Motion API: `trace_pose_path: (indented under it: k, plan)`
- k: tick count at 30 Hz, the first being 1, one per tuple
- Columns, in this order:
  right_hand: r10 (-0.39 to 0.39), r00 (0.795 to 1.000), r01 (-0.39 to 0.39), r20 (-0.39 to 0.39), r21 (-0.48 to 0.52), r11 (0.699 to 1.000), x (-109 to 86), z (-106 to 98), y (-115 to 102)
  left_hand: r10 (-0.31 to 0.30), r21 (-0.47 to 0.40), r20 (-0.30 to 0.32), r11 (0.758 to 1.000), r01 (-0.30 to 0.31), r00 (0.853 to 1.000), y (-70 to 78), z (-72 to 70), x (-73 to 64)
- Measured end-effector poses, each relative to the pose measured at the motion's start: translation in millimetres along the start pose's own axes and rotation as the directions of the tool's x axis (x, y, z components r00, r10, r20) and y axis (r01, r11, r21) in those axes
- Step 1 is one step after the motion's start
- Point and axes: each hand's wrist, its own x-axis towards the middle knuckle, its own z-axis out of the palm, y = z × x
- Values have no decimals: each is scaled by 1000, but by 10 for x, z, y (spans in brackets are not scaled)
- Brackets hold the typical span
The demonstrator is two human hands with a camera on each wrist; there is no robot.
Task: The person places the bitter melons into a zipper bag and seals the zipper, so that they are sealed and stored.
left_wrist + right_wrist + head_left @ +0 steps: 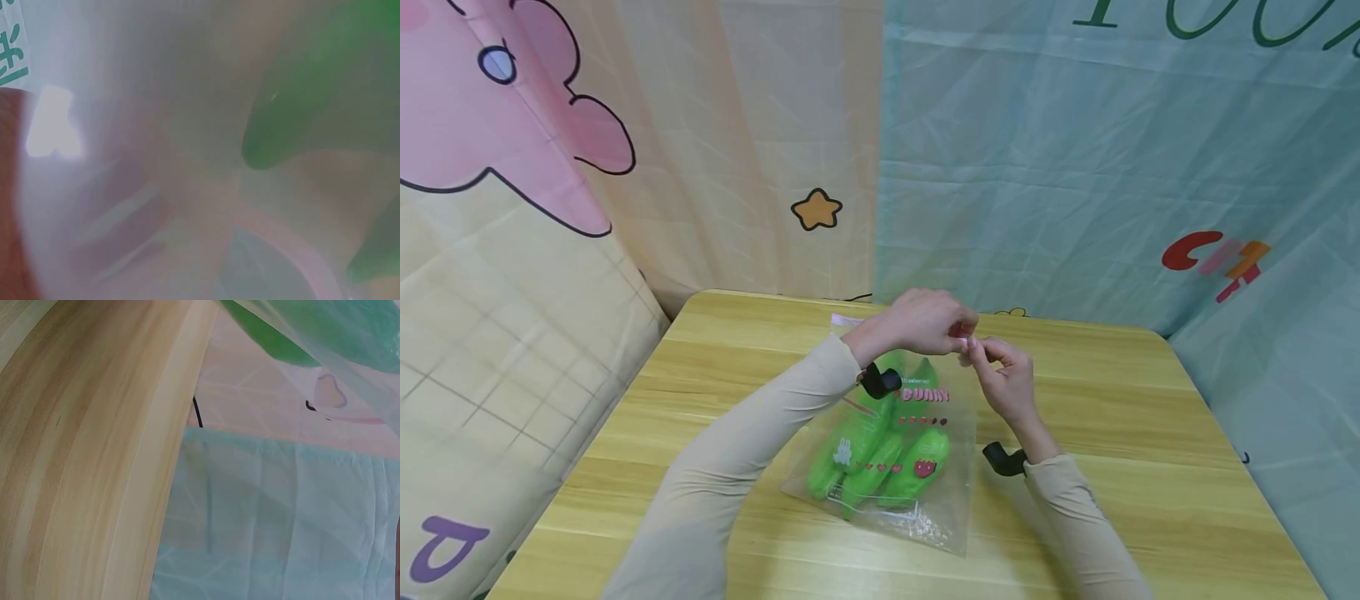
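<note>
A translucent plastic bag (951, 500) with bunny and strawberry prints stands or lies over the table, its top lifted. Inside it are several bright green, elongated objects (917, 467) with tapered ends; their kind is hard to tell. My left hand (928, 321) pinches the bag's top edge near its right corner. Right beside it, my right hand (1006, 379) pinches the same corner, thumb and finger together. Cloudy bag film fills the left wrist view, with a green object (287, 119) behind it. In the right wrist view, another green object (269, 337) shows through the film.
The wooden table (1112, 442) reaches out on both sides of the bag. Printed cloth curtains (1037, 167) hang behind its far edge and along the sides. A black wrist mount (880, 381) sits on the left wrist, another (1003, 460) on the right.
</note>
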Motion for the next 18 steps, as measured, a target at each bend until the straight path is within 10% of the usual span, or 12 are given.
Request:
trace_pose_path:
  k: [18]
  plan:
    - [-32,999,32,-36,-1,999,-9,-11,-31,26,-117,5,993,-25,1000,-42,2,-34]
